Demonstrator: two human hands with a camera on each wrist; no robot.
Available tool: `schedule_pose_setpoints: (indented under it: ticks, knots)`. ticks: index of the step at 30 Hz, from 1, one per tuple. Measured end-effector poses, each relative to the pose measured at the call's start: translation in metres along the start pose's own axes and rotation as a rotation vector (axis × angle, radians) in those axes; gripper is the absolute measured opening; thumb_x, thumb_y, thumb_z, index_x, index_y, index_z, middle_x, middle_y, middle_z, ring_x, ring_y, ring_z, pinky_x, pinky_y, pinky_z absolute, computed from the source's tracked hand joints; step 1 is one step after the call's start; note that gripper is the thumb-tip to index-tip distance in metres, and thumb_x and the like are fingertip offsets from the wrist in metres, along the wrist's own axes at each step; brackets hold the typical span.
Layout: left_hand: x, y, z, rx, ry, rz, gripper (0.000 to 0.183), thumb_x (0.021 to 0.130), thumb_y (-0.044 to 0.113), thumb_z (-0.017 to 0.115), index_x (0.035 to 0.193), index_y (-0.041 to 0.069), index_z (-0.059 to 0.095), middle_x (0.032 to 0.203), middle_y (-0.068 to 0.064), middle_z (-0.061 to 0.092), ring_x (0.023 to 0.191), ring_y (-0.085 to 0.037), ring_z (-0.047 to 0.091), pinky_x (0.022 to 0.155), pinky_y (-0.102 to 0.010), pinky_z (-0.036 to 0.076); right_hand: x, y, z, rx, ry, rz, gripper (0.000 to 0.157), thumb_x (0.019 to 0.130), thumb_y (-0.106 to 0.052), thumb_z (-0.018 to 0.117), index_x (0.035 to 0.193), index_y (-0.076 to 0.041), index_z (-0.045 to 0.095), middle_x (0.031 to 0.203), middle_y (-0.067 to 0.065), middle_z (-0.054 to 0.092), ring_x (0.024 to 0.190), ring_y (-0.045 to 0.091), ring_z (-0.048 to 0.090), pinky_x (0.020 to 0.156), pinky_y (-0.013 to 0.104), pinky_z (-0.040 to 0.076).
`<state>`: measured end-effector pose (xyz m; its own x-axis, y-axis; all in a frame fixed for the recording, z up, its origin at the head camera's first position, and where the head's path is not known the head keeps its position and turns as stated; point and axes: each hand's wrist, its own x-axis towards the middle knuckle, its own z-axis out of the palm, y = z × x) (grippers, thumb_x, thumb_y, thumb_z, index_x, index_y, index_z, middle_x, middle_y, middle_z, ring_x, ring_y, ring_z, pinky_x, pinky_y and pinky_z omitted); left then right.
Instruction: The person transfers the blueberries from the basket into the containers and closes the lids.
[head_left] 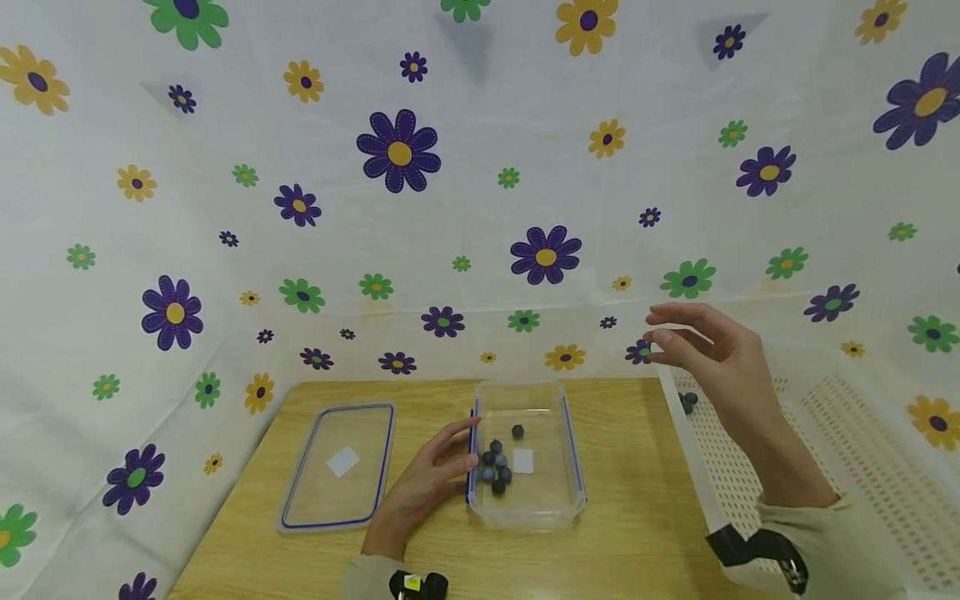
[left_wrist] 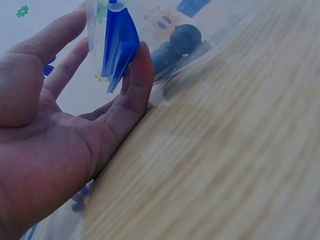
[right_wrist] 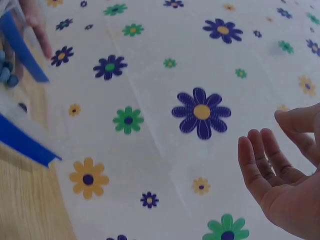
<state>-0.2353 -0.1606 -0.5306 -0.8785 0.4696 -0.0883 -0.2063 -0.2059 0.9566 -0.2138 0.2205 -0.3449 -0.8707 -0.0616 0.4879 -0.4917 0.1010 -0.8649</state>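
Observation:
My left hand (head_left: 429, 477) rests against the left side of a clear plastic food container (head_left: 551, 496) with blue clips. In the left wrist view, its fingers touch a hanging blue clip (left_wrist: 120, 47), the thumb apart from them. Several dark-blue round berries, like blueberries (head_left: 489, 473), lie inside the container, mostly along its left side, around a white square label. My right hand (head_left: 708, 354) is raised over the left edge of a white perforated basket (head_left: 686, 467). Its thumb and fingers stand apart, with nothing between them in the right wrist view.
A clear lid (head_left: 315, 467) with a blue seal and a white label lies left of the container on the wooden table (head_left: 618, 533). A few more dark berries (head_left: 687, 402) sit in the basket's far left corner. Flower-printed white sheeting (head_left: 480, 208) encloses the back and sides.

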Motion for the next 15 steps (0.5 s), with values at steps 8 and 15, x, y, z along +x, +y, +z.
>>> schedule_pose_setpoints:
  ticks: [8, 15]
  knots:
    - [0.002, 0.003, 0.001, 0.005, 0.015, -0.011, 0.064, 0.101, 0.009, 0.066, 0.158, 0.018, 0.040, 0.163, -0.020, 0.030, 0.131, -0.032, 0.050, 0.097, -0.051, 0.052, 0.009, 0.035, -0.044, 0.082, 0.058, 0.148, 0.035, 0.101, -0.012, 0.066, 0.135, -0.005, 0.061, 0.126, 0.003, 0.065, 0.105, 0.011, 0.068, 0.084, 0.022, 0.057]
    - [0.000, 0.003, 0.005, -0.001, 0.023, -0.019, 0.062, 0.102, 0.007, 0.063, 0.158, 0.016, 0.039, 0.163, -0.022, 0.028, 0.130, -0.034, 0.051, 0.097, -0.050, 0.052, 0.012, 0.071, -0.068, 0.014, 0.036, 0.219, 0.036, 0.102, -0.013, 0.065, 0.135, 0.000, 0.058, 0.118, -0.003, 0.065, 0.100, 0.005, 0.068, 0.082, 0.020, 0.056]
